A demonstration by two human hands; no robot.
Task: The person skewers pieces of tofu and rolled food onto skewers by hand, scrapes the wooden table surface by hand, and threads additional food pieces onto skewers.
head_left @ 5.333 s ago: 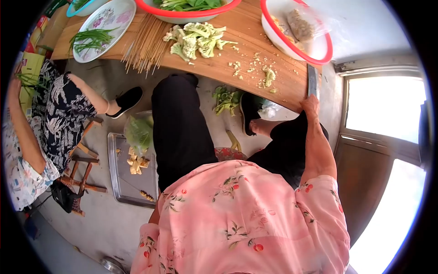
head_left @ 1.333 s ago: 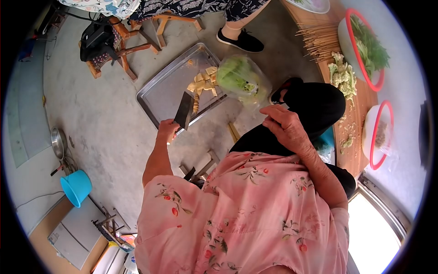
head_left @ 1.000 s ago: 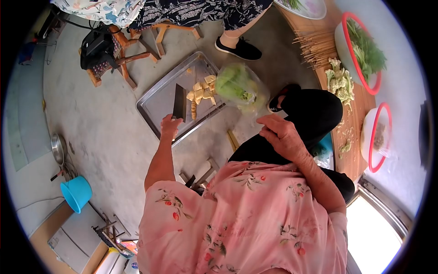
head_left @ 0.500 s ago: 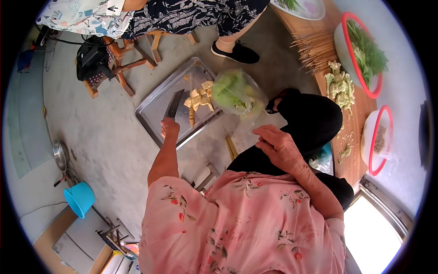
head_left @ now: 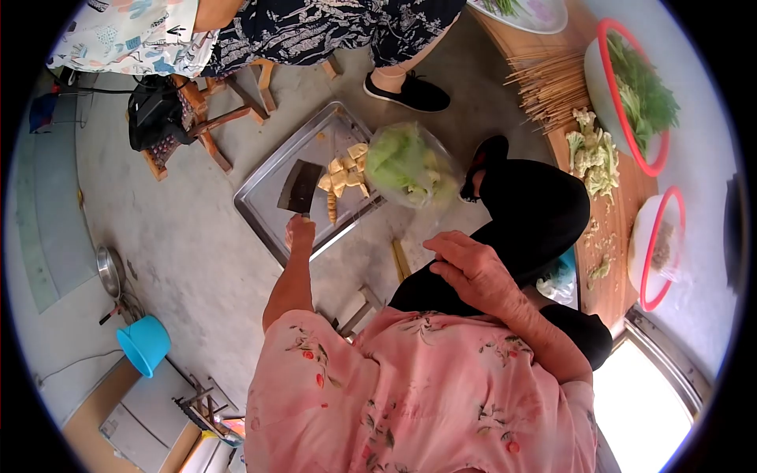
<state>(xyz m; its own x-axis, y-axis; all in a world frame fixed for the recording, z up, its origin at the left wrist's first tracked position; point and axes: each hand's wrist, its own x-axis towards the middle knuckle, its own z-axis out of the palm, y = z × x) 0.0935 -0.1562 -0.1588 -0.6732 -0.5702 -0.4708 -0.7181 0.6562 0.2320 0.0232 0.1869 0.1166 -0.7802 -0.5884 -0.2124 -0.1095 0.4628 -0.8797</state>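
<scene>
My left hand is wrapped round the handle of a cleaver. Its broad, dark blade is over the metal tray on the floor, with the flat side facing up. Just right of the blade lie pale yellow cut chunks and a ridged, tapering piece. A clear plastic bag of leafy greens stands against the tray's right side. My right hand hovers near my lap, holding nothing, fingers stretched out and thumb apart.
Bamboo skewers and cauliflower pieces lie on a wooden table at right, beside red-rimmed bowls. Across the tray, another person's shoe rests near a wooden stool. A blue bucket is at left.
The cleaver has turned, so more of its flat blade shows. My left hand has shifted slightly right and nearer to me. My right hand has moved a little left.
</scene>
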